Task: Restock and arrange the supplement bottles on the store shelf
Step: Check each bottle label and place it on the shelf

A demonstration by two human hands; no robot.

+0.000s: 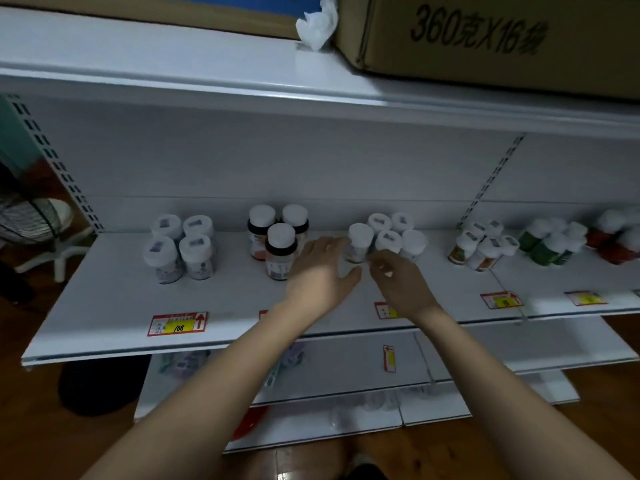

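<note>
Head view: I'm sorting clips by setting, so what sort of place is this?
Most likely a shop aisle: white slotted shelving holding grouped supplement bottles, red-and-yellow price tags on the shelf edge, and a cardboard stock carton stored on top.

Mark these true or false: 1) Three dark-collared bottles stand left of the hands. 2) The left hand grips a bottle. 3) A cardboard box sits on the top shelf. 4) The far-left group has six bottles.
1) True: three dark-collared bottles stand left of both hands.
2) False: the left hand is open, fingers reaching beside a white-capped bottle; the right hand hovers near it.
3) True: a cardboard box sits on the top shelf.
4) False: the far-left group has four.
</note>
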